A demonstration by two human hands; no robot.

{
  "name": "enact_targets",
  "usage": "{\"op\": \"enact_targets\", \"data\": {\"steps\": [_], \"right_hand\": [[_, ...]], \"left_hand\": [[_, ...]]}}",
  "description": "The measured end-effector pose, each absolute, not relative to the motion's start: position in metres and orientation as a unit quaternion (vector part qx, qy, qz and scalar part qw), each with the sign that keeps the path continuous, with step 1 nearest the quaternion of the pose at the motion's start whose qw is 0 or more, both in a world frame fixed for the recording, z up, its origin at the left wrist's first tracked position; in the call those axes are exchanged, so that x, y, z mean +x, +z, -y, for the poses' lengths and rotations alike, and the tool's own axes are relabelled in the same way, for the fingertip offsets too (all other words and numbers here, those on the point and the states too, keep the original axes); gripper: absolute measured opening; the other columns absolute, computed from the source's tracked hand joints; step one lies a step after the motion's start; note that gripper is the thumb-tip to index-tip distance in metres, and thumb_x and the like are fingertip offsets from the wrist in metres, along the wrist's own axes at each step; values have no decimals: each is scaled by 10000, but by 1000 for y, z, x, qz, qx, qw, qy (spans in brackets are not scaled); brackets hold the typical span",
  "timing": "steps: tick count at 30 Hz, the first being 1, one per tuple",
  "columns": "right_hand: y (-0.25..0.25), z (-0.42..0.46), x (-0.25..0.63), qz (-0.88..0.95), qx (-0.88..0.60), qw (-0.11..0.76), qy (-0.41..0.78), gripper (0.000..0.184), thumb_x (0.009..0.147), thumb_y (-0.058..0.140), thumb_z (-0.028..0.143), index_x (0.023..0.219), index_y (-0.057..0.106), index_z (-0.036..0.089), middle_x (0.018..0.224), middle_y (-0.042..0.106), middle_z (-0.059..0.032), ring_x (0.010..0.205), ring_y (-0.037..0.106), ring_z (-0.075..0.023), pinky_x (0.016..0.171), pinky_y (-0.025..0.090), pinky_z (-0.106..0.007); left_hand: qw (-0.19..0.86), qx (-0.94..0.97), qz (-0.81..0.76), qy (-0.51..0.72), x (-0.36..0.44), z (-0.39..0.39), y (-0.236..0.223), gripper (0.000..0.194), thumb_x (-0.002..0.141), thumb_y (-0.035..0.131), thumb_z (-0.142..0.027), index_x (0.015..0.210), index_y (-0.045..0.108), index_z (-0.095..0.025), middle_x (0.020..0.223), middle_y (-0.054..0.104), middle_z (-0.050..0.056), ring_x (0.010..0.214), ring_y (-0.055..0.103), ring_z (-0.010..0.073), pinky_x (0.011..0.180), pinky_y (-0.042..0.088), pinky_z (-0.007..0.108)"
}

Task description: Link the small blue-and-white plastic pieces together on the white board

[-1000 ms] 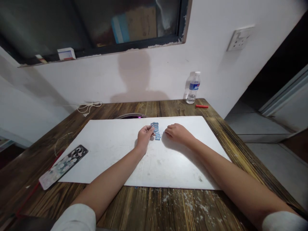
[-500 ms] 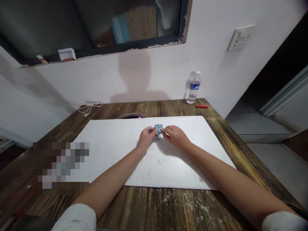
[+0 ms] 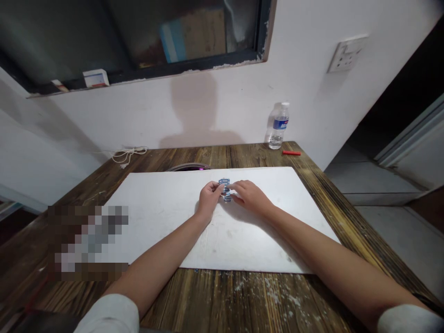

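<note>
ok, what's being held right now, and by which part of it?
A small blue-outlined piece, by its left side, in the left grip. The right grip is at its right side; can't tell if it holds too.

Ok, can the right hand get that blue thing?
Looks like yes: the blue thing sticks out past the left hand, and the right hand has its fingers right by it.

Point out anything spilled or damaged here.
Whitish flecks litter the wooden table before the white board: debris or worn finish, I can't tell which. Under the window frame, the wall edge looks ragged, as if chipped.
</note>
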State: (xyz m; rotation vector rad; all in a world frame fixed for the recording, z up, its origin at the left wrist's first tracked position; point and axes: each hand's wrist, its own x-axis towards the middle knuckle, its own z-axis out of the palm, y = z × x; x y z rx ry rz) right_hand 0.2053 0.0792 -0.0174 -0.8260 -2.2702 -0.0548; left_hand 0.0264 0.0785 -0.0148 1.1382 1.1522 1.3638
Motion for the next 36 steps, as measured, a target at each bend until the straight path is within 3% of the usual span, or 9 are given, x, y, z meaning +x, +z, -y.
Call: {"op": "enact_targets", "data": {"steps": [8,17,22,26,30,36], "right_hand": [[-20,-79,202,899,-325,291,31,328,864,659,209,1188,625,181,1128,701,-120,1155,587,-289,987,445,-452],[-15,-79,204,914,-289,285,14,189,874,609,129,1008,722,199,1029,740,-86,1048,605,-250,932,409,-409],[-13,-76,204,905,-299,302,33,103,842,668,179,898,750,207,984,728,-81,953,577,-229,791,394,-367],[-12,-76,203,886,-318,334,56,90,842,673,207,804,755,211,887,709,-66,859,568,-207,737,392,-346],[-15,-78,204,835,-339,423,93,165,903,590,205,852,747,202,730,680,-48,714,576,-173,674,436,-311],[-15,-80,208,737,-374,559,66,145,908,580,250,860,712,215,766,715,-42,697,639,-170,657,498,-304]], "left_hand": [[470,434,-506,579,24,-79,-12,327,693,750,-451,780,586,-182,707,618,-15,611,587,105,534,403,198],[470,427,-506,584,25,-80,-12,363,669,766,-473,774,574,-183,698,627,-6,590,579,107,517,386,202],[475,427,-505,581,25,-80,-12,356,673,764,-465,770,572,-182,694,624,-6,605,586,108,518,387,195],[479,427,-502,580,24,-81,-14,357,673,766,-468,778,577,-183,702,632,-4,608,585,107,514,387,191],[478,426,-506,578,24,-82,-14,373,659,775,-483,766,580,-183,687,631,-2,602,582,110,518,395,197],[480,434,-506,570,24,-81,-13,388,647,779,-505,748,590,-182,700,637,3,610,584,112,539,420,208]]}}
